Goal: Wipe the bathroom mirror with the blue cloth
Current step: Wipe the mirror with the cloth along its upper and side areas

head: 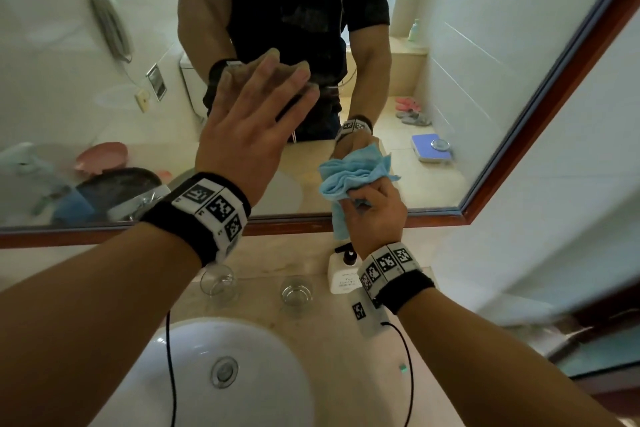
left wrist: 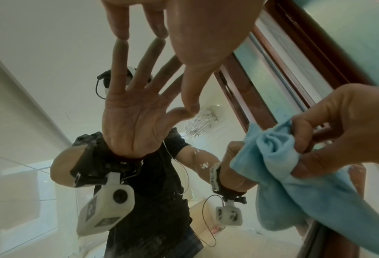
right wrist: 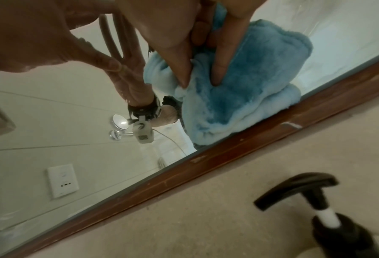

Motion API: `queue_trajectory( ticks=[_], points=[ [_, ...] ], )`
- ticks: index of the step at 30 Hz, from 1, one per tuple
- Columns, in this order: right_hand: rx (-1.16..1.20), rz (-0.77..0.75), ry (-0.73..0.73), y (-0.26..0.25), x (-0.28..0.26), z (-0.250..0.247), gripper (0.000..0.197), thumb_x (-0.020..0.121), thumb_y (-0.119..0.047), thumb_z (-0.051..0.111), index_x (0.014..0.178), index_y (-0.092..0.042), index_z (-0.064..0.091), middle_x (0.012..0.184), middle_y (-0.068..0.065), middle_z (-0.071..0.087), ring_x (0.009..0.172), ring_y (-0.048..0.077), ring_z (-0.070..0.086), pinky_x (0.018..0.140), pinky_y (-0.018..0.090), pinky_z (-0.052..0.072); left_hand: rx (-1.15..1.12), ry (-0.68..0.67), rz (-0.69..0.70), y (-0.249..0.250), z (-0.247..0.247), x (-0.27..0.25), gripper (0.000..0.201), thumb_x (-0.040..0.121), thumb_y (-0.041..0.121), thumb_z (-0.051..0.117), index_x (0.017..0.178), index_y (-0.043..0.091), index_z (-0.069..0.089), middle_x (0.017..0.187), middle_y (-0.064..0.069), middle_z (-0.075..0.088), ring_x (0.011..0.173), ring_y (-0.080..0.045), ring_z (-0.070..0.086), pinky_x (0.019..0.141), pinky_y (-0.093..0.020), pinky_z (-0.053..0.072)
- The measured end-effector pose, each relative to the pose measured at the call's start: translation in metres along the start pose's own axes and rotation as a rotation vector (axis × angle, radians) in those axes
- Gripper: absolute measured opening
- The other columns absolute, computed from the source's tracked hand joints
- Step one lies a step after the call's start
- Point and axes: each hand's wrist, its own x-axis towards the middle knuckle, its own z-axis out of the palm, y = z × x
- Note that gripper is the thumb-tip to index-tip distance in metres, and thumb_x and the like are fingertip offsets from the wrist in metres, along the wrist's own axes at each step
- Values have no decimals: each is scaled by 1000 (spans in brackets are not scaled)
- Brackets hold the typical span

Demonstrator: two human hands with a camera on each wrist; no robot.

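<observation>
The bathroom mirror point(head: 86, 107) has a brown wooden frame point(head: 557, 94). My left hand point(head: 252, 114) lies flat on the glass, fingers straight and spread; in the left wrist view its fingertips point(left wrist: 122, 33) meet their reflection. My right hand point(head: 375, 210) grips a bunched blue cloth point(head: 349, 177) and holds it against the glass near the mirror's lower edge. The cloth's tail hangs over the bottom frame. The right wrist view has the right hand's fingers point(right wrist: 220, 66) dug into the cloth point(right wrist: 250, 87), just above the frame point(right wrist: 228, 153).
Below the mirror runs a beige stone counter point(head: 318, 333) with a white sink point(head: 180, 378). Two clear glasses point(head: 220, 282) point(head: 296, 291) and a white soap bottle with a black pump point(head: 343, 270) stand at the counter's back, under my right wrist.
</observation>
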Motion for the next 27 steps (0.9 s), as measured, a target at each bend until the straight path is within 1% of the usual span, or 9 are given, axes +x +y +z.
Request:
queue_trajectory(
  ticks=[5, 8, 10, 14, 16, 18, 20, 24, 27],
  points=[
    [-28, 72, 47, 26, 9, -33, 14, 68, -10, 84, 72, -12, 71, 97, 4, 65, 87, 24, 63, 73, 33, 55, -23, 6, -8, 2, 3, 0, 69, 89, 9, 60, 151, 21, 32, 161, -2, 22, 150, -32, 12, 117, -62, 10],
    [-55, 136, 49, 41, 15, -51, 15, 69, -12, 85, 77, -9, 72, 103, 5, 66, 92, 21, 63, 78, 24, 50, -37, 5, -15, 2, 4, 2, 58, 93, 22, 41, 150, 19, 36, 160, -5, 26, 149, -33, 12, 119, -51, -6],
    [-57, 160, 78, 47, 18, -59, 16, 69, -12, 86, 77, -8, 73, 101, 5, 66, 91, 20, 64, 77, 22, 48, -50, 11, -10, 1, 4, 3, 56, 93, 23, 37, 148, 17, 40, 158, -8, 30, 147, -32, 14, 118, -45, -10],
    [-42, 227, 73, 51, 19, -62, 17, 71, -17, 85, 80, -10, 73, 105, 3, 64, 94, 18, 62, 83, 31, 54, -88, 14, -7, 1, 5, 2, 56, 93, 25, 40, 148, 19, 36, 159, -7, 28, 147, -34, 17, 117, -58, 4],
    [-45, 237, 73, 51, 18, -60, 16, 72, -18, 84, 80, -11, 72, 105, 2, 64, 94, 18, 61, 85, 36, 55, -103, 33, 4, -2, 10, 3, 58, 92, 17, 53, 147, 19, 35, 158, -8, 27, 146, -36, 21, 114, -66, 16],
    [-36, 234, 79, 50, 17, -57, 15, 73, -18, 84, 79, -11, 72, 103, 2, 65, 92, 17, 61, 84, 40, 55, -116, 58, 7, -4, 15, 4, 62, 90, 12, 62, 146, 19, 37, 156, -9, 29, 145, -36, 25, 111, -67, 22],
    [-32, 224, 77, 45, 15, -53, 16, 73, -18, 84, 78, -10, 72, 102, 2, 65, 90, 15, 61, 84, 37, 55, -130, 78, 8, -4, 17, 5, 64, 90, 10, 64, 146, 20, 35, 157, -5, 28, 145, -36, 24, 110, -68, 23],
    [-30, 138, 57, 32, 7, -30, 17, 69, -16, 86, 75, -9, 72, 96, 4, 67, 85, 16, 62, 77, 21, 51, -74, 67, 1, -2, 13, 1, 69, 89, 7, 64, 148, 22, 32, 159, -1, 25, 148, -32, 19, 110, -66, 24],
    [20, 91, 57, 19, -2, -8, 17, 67, -14, 87, 73, -9, 73, 91, 4, 68, 82, 14, 63, 75, 10, 47, -74, 63, 1, -3, 12, 1, 58, 95, 8, 50, 149, 22, 36, 159, -2, 27, 148, -31, 20, 111, -64, 23]
  ],
)
